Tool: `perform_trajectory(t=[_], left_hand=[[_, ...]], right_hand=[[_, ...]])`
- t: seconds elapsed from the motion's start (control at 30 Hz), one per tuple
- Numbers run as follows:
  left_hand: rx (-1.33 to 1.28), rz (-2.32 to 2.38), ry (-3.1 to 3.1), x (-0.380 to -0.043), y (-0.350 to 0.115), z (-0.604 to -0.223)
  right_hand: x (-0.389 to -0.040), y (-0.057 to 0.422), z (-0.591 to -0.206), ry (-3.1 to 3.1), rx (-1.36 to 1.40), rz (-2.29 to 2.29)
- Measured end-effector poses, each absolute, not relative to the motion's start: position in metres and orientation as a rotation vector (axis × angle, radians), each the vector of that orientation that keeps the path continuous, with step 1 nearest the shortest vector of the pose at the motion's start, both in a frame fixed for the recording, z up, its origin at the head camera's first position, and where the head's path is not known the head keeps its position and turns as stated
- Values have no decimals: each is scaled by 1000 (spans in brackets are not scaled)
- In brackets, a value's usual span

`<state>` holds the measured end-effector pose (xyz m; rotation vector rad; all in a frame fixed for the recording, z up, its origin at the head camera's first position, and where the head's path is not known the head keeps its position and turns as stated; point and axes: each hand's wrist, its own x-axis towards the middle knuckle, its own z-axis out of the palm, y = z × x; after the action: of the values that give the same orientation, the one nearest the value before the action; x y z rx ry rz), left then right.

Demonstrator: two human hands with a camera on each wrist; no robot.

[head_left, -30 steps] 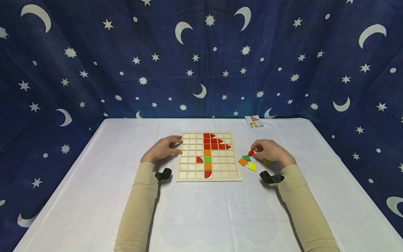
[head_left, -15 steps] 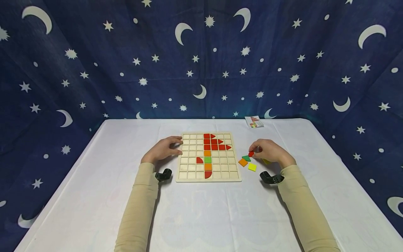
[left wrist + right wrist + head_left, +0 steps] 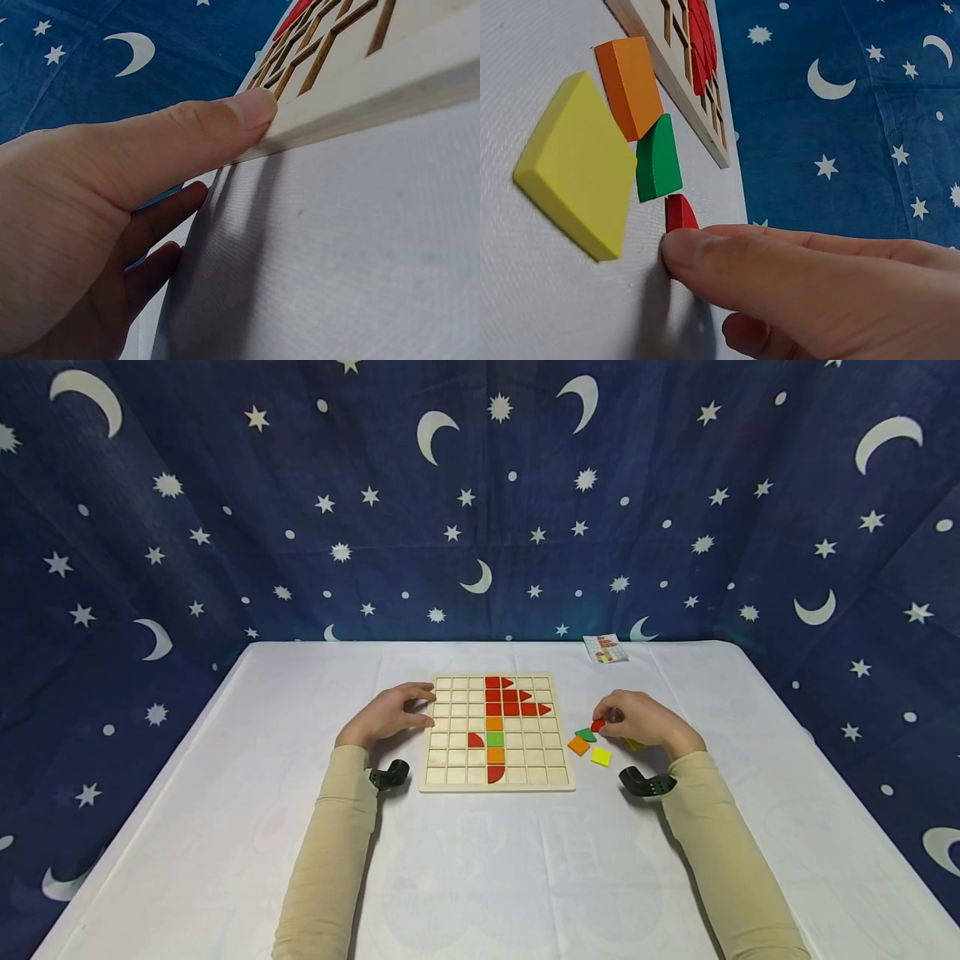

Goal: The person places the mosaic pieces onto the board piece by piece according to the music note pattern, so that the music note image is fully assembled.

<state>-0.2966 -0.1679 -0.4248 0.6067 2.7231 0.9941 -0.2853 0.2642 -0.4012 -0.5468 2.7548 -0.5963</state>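
Note:
A wooden grid board [image 3: 536, 760] bears red, orange and green tiles. My left hand [image 3: 390, 712] rests at its left side; in the left wrist view the thumb [image 3: 255, 107] lies along the board's edge, the other fingers loosely extended. To the right of the board my right hand [image 3: 641, 720] pinches a small red tile with a curved edge [image 3: 681, 212], close over the cloth, partly hidden by the thumb. A green quarter-round tile [image 3: 660, 161] is just beside it, with an orange square tile [image 3: 630, 86] and a yellow square tile [image 3: 581, 169] further along.
A small printed card [image 3: 605, 649] with a coloured pattern lies at the table's back edge. Another yellow tile [image 3: 634, 744] shows partly under the right hand. A white cloth covers the table [image 3: 480, 877], and a dark blue star-and-moon curtain [image 3: 390, 543] hangs behind it.
My right fingers have shifted slightly left with the red tile, and the green tile has moved slightly left. The left hand and board stay in place.

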Motion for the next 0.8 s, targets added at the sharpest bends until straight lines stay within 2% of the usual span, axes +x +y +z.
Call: perform_trajectory(t=[0.3,0.5,0.67,0.8], left_hand=[[594,1002,2721,-299,-169,-427],[597,1002,2720,-299,-170,-427],[598,995,2721,-299,-170,-427],[609,995,2720,-299,-170,-426]], right_hand=[[-286,242,-385,2832,-622,-578],[-280,183,-374,2848,-841,-565],[-274,129,-377,2789,-1137,-482],[-271,97,-383,2722,-1249,-390]])
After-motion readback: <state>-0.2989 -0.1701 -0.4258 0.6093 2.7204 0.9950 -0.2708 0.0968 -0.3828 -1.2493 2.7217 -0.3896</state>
